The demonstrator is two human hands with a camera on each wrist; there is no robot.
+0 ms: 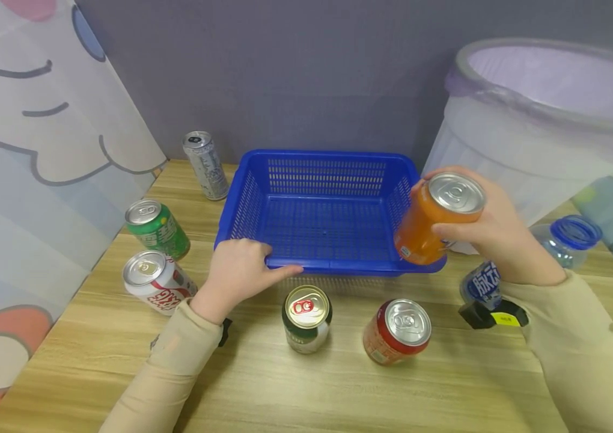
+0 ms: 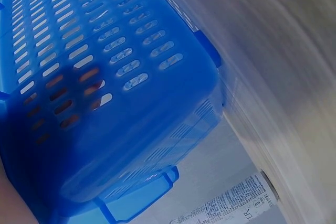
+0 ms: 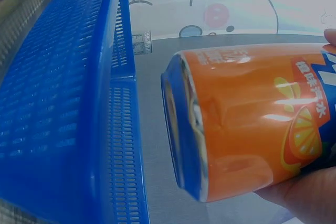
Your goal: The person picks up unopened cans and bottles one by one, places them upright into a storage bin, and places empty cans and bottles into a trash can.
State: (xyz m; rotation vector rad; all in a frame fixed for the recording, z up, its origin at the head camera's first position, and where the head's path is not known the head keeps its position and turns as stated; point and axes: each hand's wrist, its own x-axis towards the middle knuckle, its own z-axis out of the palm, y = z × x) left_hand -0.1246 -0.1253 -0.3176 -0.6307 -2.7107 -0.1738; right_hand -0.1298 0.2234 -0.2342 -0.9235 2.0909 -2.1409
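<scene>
A blue plastic basket [image 1: 333, 234] stands on the table against the grey wall, nothing inside it. My left hand [image 1: 241, 267] grips its front left corner, fingers over the rim and thumb along the front. Through the basket's slots [image 2: 79, 77] in the left wrist view, those fingers show dimly. My right hand [image 1: 493, 207] holds an orange soda can [image 1: 425, 228] upright over the basket's right rim. The right wrist view shows the can's base [image 3: 184, 129] raised beside the basket, with an orange-slice print on its side.
Left of the basket stand a silver can [image 1: 208, 168], a green can [image 1: 159, 231] and a white-and-red can [image 1: 160, 282]. In front are a dark green-and-white can [image 1: 308, 322] and a red can [image 1: 395, 334]. A white bin [image 1: 523, 138] and a blue-capped bottle [image 1: 568, 240] stand right.
</scene>
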